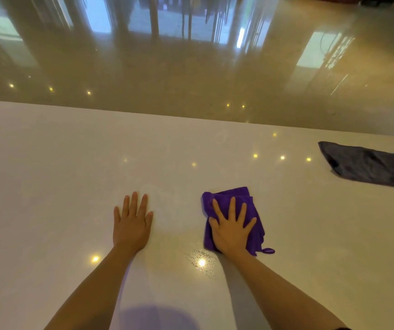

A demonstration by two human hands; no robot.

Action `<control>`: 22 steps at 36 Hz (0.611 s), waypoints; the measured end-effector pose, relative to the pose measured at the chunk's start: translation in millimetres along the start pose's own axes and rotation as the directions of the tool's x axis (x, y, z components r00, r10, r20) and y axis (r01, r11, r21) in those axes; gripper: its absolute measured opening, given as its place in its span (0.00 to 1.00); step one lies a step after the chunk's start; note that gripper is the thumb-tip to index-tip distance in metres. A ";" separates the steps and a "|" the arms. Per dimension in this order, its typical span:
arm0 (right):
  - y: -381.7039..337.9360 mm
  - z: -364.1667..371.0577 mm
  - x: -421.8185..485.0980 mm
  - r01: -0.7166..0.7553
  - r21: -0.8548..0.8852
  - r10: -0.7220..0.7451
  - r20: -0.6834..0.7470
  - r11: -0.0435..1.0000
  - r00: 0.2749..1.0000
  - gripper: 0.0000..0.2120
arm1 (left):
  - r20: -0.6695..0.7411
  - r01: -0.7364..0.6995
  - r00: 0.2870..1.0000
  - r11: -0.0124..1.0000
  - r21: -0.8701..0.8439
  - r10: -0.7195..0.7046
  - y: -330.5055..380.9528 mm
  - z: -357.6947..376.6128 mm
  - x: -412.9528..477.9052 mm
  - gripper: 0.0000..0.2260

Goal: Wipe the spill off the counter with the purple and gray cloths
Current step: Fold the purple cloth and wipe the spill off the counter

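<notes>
On the white counter [48, 177] my right hand [230, 228] lies flat with fingers spread, pressing down on the folded purple cloth [250, 201]. My left hand [131, 222] rests flat on the bare counter, fingers apart, holding nothing. Between the two hands a faint wet smear [167, 203] shows, and small water droplets [202, 260] glisten just near my right wrist. The gray cloth [367, 165] lies loosely spread at the far right of the counter, well away from both hands.
The counter's far edge [191, 117] runs across the view, with a glossy beige floor [191, 79] beyond and below it. Ceiling lights reflect as bright dots on the counter.
</notes>
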State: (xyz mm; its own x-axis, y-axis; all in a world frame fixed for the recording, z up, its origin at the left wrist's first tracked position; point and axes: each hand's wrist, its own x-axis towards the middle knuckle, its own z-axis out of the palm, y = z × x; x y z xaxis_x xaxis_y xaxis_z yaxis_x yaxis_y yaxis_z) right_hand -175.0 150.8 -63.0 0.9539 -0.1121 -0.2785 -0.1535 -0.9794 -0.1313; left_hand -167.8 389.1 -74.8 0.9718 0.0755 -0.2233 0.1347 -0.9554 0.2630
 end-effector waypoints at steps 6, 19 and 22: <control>-37.8 13.7 -16.5 0.049 0.051 -0.051 0.024 0.997 0.998 0.27 | 0.015 -0.014 1.000 1.000 0.013 0.014 0.2 -2.1 0.1 0.25; -81.2 19.2 -33.4 0.042 0.081 -0.049 0.090 0.996 0.995 0.30 | 0.024 0.011 1.000 0.999 0.049 -0.013 3.8 -2.1 0.0 0.25; -79.7 17.9 -32.6 0.056 0.111 -0.069 0.120 0.992 0.990 0.31 | 0.026 0.011 1.000 0.998 0.061 -0.013 4.1 -2.8 -0.1 0.25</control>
State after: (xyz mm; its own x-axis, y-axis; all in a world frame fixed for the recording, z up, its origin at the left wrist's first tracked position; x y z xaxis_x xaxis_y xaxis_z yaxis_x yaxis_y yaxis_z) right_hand -198.5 235.5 -60.5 0.9242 -0.0228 -0.3813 -0.1273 -0.9595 -0.2511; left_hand -166.8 385.9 -71.1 0.9646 0.0802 -0.2511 0.1335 -0.9700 0.2030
